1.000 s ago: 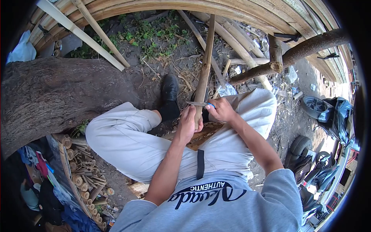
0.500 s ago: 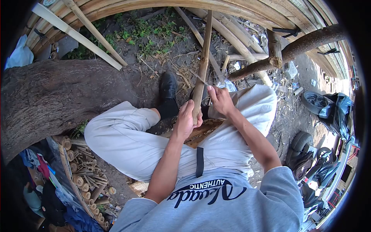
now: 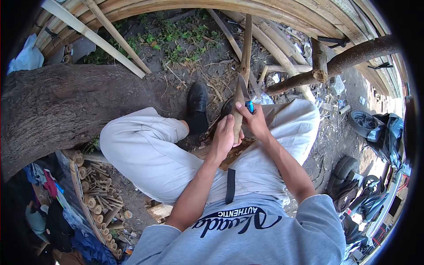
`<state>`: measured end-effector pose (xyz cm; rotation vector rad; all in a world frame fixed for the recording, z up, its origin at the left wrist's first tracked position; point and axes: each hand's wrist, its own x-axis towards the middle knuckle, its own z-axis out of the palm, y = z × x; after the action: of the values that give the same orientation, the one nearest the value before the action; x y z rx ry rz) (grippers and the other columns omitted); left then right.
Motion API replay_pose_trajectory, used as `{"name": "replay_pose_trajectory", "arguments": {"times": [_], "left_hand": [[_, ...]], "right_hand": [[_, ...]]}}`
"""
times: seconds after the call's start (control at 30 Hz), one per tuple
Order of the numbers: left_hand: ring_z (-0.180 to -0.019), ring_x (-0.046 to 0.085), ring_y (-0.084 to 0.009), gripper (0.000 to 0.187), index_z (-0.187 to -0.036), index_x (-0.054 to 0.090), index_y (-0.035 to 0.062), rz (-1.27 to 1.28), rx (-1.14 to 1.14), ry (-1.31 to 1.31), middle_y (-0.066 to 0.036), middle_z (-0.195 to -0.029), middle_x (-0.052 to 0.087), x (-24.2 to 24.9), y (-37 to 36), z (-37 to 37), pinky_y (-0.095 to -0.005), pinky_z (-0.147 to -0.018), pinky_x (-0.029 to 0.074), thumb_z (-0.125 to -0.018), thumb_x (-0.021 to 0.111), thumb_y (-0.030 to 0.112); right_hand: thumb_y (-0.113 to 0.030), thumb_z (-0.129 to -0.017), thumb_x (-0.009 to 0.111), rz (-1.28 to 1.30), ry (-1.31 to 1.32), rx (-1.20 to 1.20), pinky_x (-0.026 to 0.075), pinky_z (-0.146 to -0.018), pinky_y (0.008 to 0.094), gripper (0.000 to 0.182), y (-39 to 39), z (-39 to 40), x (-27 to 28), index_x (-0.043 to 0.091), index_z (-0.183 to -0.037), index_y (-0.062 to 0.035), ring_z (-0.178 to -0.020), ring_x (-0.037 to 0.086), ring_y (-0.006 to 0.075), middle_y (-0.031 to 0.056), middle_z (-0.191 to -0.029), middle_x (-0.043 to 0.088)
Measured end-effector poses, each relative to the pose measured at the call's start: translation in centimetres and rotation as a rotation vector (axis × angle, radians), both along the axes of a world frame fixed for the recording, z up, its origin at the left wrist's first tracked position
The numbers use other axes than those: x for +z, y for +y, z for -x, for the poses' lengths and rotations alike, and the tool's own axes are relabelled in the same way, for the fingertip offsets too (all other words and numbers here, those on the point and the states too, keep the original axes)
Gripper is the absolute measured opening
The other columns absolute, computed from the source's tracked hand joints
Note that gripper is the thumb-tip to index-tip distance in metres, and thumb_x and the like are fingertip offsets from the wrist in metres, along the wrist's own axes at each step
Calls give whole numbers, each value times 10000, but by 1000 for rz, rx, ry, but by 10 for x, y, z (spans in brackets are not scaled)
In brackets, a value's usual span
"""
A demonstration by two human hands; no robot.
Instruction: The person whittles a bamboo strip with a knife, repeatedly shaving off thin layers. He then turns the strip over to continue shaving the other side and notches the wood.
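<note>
My left hand is wrapped around the near end of a long bamboo strip, which runs away from me between my knees. Just to the right, my right hand grips a knife with a blue handle. Its metal blade lies against the strip a little beyond my hands, pointing away from me. The right thumb reaches over to the strip's side. Part of the handle is hidden in my right fist, and the strip's far end meets the stacked bamboo at the top.
A thick trunk lies left of my bent knee. Cut bamboo pieces are piled at lower left. A branch post crosses at upper right. Bamboo slats span the top. A wheel and a tire lie at right.
The strip's near end and my left hand have shifted right. My right hand has rolled, so the blue handle shows and the blade's broad side faces up.
</note>
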<state>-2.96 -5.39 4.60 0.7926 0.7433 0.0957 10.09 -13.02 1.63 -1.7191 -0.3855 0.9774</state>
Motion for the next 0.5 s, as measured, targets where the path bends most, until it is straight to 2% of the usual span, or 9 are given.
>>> {"name": "replay_pose_trajectory", "arguments": {"times": [0.03, 0.07, 0.13, 0.17, 0.23, 0.33, 0.4, 0.47, 0.5], "left_hand": [[-455, 535, -136, 430, -950, 499, 37, -60, -18, 35, -103, -656, 596, 1, -2, -3, -266, -387, 390, -1069, 304, 401], [-455, 535, -136, 430, -950, 499, 37, -63, -16, 39, -103, -656, 596, 3, -2, -3, -266, -387, 390, -1069, 304, 401], [-549, 614, -226, 460, -956, 512, -1, -307, -138, 156, -157, -708, 626, 11, -2, -4, -349, -489, 472, -1067, 300, 392], [-719, 653, -332, 417, -994, 526, -37, -914, -207, 186, -206, -804, 643, -2, 4, 3, -433, -663, 505, -1057, 360, 341], [-838, 636, -388, 312, -1063, 542, -44, -1102, -74, 241, -224, -880, 642, 41, 17, 14, -469, -768, 486, -1030, 454, 253], [-867, 660, -302, 228, -1071, 617, -28, -1149, -22, 257, -182, -917, 670, 137, 62, 37, -378, -801, 498, -984, 541, 168], [-836, 658, -299, 186, -1012, 652, -14, -1463, -27, 358, -157, -912, 681, 173, 96, 57, -371, -801, 494, -959, 556, 137], [-857, 669, -304, 183, -957, 684, -8, -1631, -129, 524, -154, -947, 697, 197, 132, 64, -380, -819, 494, -926, 587, 145], [-857, 669, -304, 183, -957, 684, -8, -1654, -139, 530, -154, -947, 697, 203, 149, 64, -380, -819, 494, -926, 587, 145]], "right_hand": [[-242, -940, 686, -99, 148, -51, 380, -483, 225, 257, 2, 3, 2, 603, -789, -52, -531, 502, 55, -32, -625, 539], [-242, -940, 686, -102, 152, -50, 380, -483, 225, 257, 1, 4, 7, 603, -789, -52, -531, 502, 55, -32, -625, 539], [-185, -925, 695, -192, 379, -89, 411, -502, 234, 163, 5, 4, 30, 623, -892, -42, -543, 525, 63, -36, -663, 570], [-185, -925, 695, -201, 378, -91, 411, -502, 234, 163, 8, 5, 25, 623, -892, -42, -543, 525, 63, -36, -663, 570], [-253, -908, 709, -237, 264, -286, 314, -398, 241, 239, 12, 4, 6, 629, -804, -54, -441, 488, 71, -13, -613, 577], [-240, -903, 710, -226, 219, -225, 347, -414, 237, 220, 3, -17, -3, 635, -824, -48, -474, 520, 80, 1, -636, 592], [-237, -903, 709, -263, 258, -248, 369, -440, 239, 217, 5, -23, 17, 635, -834, -45, -504, 534, 81, 4, -666, 603], [-215, -904, 712, -218, 288, -235, 446, -549, 250, 206, 7, -31, 32, 623, -980, -46, -614, 565, 65, -26, -741, 602], [-248, -903, 714, -274, 243, -287, 436, -532, 247, 217, 11, -30, 40, 629, -931, -50, -590, 560, 67, -26, -725, 597]]}}
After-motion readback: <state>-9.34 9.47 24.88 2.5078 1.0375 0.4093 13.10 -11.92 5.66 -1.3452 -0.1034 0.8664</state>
